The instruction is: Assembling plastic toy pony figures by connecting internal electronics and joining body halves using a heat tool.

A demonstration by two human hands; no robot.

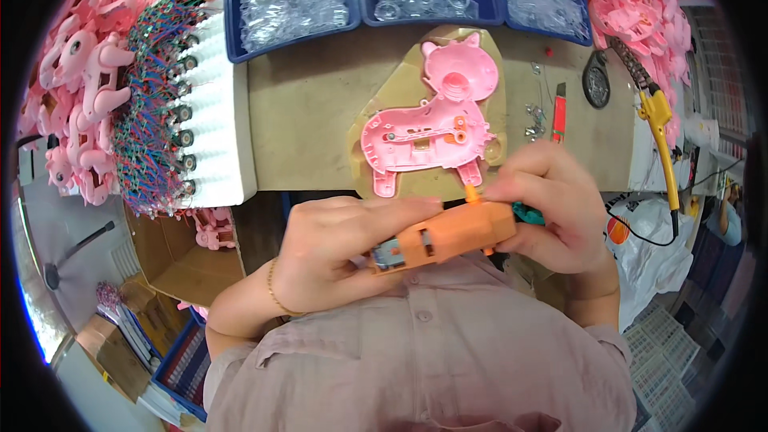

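Between my two hands, close to my body, is an orange plastic mechanism housing (460, 232) with a small peg on its upper side. My left hand (332, 248) grips its left end, where a grey-blue part shows in an opening. Closed around the right end, my right hand (556, 208) has thumb and fingers near the peg; a small green bit (526, 213) shows between them. Just beyond lies a pink animal-shaped toy shell half (428, 132), its hollow side up with small orange and metal parts inside. It rests in a yellowish holder (384, 104).
Blue bins (352, 0) of clear plastic parts line the back. Wired components (164, 104) sit on white foam at left, beside piled pink toys (84, 88). At right are a red cutter (559, 114), a black oval object (596, 80) and a yellow-handled soldering tool (662, 132).
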